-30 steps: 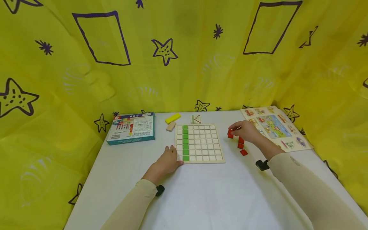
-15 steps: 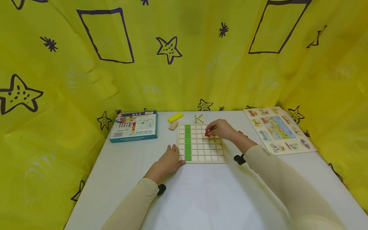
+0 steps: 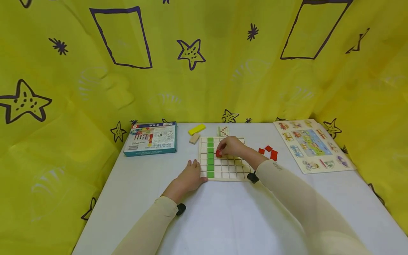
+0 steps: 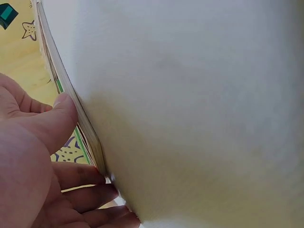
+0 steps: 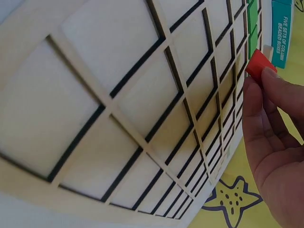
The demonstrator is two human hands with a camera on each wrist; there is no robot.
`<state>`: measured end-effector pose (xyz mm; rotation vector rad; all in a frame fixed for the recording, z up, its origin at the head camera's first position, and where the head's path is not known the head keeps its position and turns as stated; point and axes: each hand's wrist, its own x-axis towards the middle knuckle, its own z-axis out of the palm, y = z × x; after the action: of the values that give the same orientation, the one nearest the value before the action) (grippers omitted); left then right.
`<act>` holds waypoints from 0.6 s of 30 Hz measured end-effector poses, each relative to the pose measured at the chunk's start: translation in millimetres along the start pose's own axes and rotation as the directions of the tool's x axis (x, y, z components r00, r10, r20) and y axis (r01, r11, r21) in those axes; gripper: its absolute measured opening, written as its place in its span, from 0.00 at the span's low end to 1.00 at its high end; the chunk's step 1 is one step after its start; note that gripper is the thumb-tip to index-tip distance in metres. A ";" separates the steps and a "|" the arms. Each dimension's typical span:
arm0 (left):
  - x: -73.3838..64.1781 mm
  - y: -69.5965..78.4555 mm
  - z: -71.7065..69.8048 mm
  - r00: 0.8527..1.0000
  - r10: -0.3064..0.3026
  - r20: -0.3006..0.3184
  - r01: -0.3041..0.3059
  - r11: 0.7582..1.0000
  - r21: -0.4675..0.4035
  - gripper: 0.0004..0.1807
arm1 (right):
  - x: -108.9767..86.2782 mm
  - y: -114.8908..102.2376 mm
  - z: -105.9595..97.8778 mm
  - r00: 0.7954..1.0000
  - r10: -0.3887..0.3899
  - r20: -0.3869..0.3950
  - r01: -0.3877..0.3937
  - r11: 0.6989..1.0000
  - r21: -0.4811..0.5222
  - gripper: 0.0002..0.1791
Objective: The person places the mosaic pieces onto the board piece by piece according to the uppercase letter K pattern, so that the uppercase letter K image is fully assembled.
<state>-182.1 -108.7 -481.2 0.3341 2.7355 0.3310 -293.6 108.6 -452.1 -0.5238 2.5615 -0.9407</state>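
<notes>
A square wooden grid board (image 3: 227, 179) lies mid-table, with a column of green tiles (image 3: 210, 156) filling its second column from the left. My left hand (image 3: 187, 177) rests at the board's front left corner, its thumb against the front edge and its fingers along the left side. Over the board, my right hand (image 3: 234, 146) pinches a red tile (image 5: 259, 64) between thumb and fingertips, just right of the green column. Whether that tile touches the board I cannot tell. Several loose red tiles (image 3: 273, 154) lie to the right of the board.
Behind the board lies a small pattern card (image 3: 223, 131). A yellow block (image 3: 197, 129) and a plain wooden block (image 3: 194, 138) sit at the back left, beside a teal-edged box (image 3: 151, 140). A picture puzzle board (image 3: 304, 170) lies at the right.
My right hand has picked a red tile from the loose ones and carried it left over the board to beside the green column. My left hand stays at the board's corner.
</notes>
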 end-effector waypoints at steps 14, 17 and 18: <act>-3.2 2.0 -2.7 1.000 0.023 -0.007 -0.023 1.000 0.009 0.46 | 7.0 -0.7 13.0 1.000 0.017 0.019 -0.016 0.999 -0.039 0.02; -4.1 2.4 -4.5 1.000 0.021 -0.005 -0.021 1.000 0.010 0.45 | 8.6 0.2 15.3 1.000 -0.004 0.016 0.004 0.999 -0.050 0.02; -4.2 2.3 -5.0 1.000 0.019 -0.004 -0.019 1.000 0.008 0.45 | 9.0 0.2 15.9 1.000 -0.005 0.016 0.006 0.999 -0.049 0.02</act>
<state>-179.8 -108.6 -474.7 0.3628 2.7398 0.3262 -294.2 96.1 -465.4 -0.5506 2.5755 -0.8741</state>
